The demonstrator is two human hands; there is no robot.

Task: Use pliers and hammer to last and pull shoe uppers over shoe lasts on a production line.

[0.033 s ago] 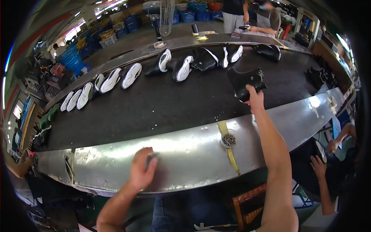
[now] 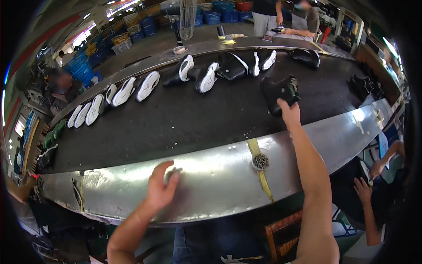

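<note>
My right hand (image 2: 290, 115) reaches out over the dark belt (image 2: 154, 119), its fingers gripping a black ankle-high boot (image 2: 273, 93). Dark green shows along one edge of the boot; its sole is out of sight. Above the near metal ledge (image 2: 220, 171), my left hand (image 2: 160, 190) is open with thumb and fingers apart and nothing seen between them. Beyond my right hand, black boots with white soles lie on the belt's far side, among them a boot on its side (image 2: 233, 67) and one showing its white sole (image 2: 207, 79).
A round dish of small metal pieces (image 2: 260, 162) sits on the ledge by a yellow tape strip (image 2: 265, 185). Dark shoes (image 2: 365, 88) lie at the belt's right end. A co-worker's hands (image 2: 364, 189) hold a shoe at right; another person's arm (image 2: 22, 189) is at left.
The boot in my right hand has turned slightly, so more of its green edge shows. My left hand has shifted slightly left and its fingers have spread wider.
</note>
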